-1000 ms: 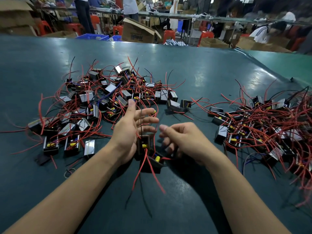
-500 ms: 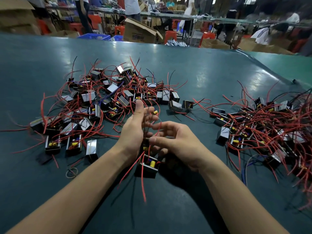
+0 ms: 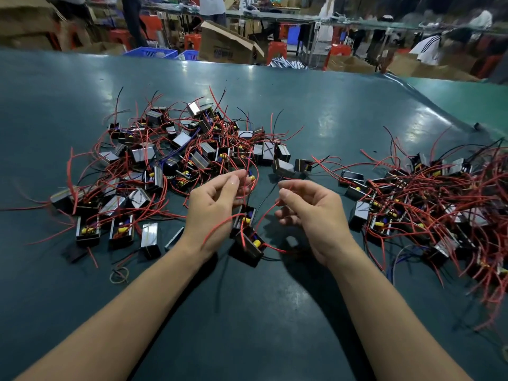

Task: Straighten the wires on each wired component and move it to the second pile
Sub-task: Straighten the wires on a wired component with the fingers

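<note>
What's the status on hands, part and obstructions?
Left hand pinching red wires. Right hand pinching a red wire. Black boxy wired components hang between the hands, not yet piled. Tangled pile of components close behind.

Dark green table (image 3: 275, 325), two wired-component piles (image 3: 170, 160) (image 3: 428, 199), rubber band (image 3: 119, 275)

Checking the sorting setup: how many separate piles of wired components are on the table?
2. One pile spreads left of centre, beyond the left hand; the other pile lies at the right edge, beside the right hand. Loose components between the hands belong to neither.
</note>
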